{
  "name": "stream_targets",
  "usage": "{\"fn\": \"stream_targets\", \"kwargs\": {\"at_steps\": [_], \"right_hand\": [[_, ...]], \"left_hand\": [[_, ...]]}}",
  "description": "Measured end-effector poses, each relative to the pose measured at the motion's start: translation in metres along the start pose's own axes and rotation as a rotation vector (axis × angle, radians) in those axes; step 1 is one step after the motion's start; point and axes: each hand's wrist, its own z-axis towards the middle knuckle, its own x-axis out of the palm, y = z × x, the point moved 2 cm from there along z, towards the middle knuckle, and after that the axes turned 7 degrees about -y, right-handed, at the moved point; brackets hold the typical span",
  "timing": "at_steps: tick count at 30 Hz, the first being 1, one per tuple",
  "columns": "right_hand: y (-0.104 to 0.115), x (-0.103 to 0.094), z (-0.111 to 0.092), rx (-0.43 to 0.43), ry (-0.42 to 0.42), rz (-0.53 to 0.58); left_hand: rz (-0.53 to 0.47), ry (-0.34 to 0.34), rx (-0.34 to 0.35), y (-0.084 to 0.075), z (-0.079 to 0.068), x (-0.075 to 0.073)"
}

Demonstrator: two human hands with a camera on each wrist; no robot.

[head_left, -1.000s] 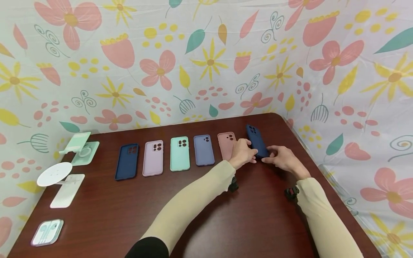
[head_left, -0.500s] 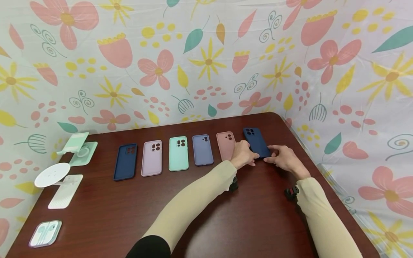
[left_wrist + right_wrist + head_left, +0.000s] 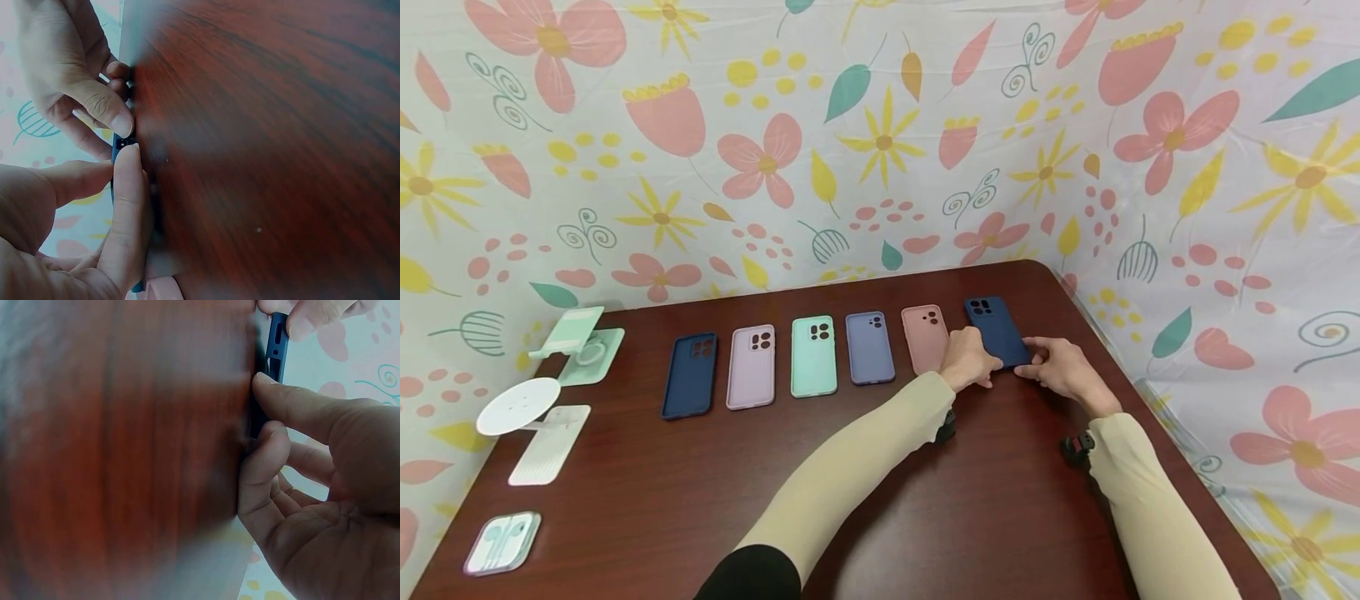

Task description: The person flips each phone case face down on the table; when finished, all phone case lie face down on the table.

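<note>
A dark blue phone case lies at the right end of a row on the table, its camera cutouts toward the wall. My left hand pinches its near left corner, partly covering the pink phone case beside it. At the near right corner, my right hand holds the case between thumb and fingers. The right wrist view shows the blue case's bottom edge with port openings, the left fingertips above and the right hand below. Both hands also meet at this edge in the left wrist view.
Leftward in the row lie a periwinkle case, a mint case, a lilac case and another navy case. Phone stands and boxed earphones sit at the table's left. Floral cloth hangs behind.
The dark blue case was tilted up and angled a second ago; it has come down flat onto the table, in line with the row. Both hands stay at its near corners.
</note>
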Motion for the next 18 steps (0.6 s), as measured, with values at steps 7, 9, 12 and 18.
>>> {"fn": "stream_targets", "kwargs": {"at_steps": [7,9,12,18], "right_hand": [[0.0015,0.0012,-0.0002,0.013,0.005,0.000],[0.0021,0.0013,-0.0003,0.013,0.007,-0.001],[0.0028,0.0007,-0.0004,0.010,-0.001,-0.015],[0.0039,-0.0019,-0.0008,0.001,-0.025,-0.055]], "left_hand": [[0.064,-0.018,0.005,0.0024,0.0039,0.0047],[0.074,-0.018,-0.008,0.0027,0.0049,0.0061],[0.082,-0.010,-0.018,0.0026,0.0060,0.0075],[0.106,0.014,0.013,-0.0004,0.0042,0.0054]]}}
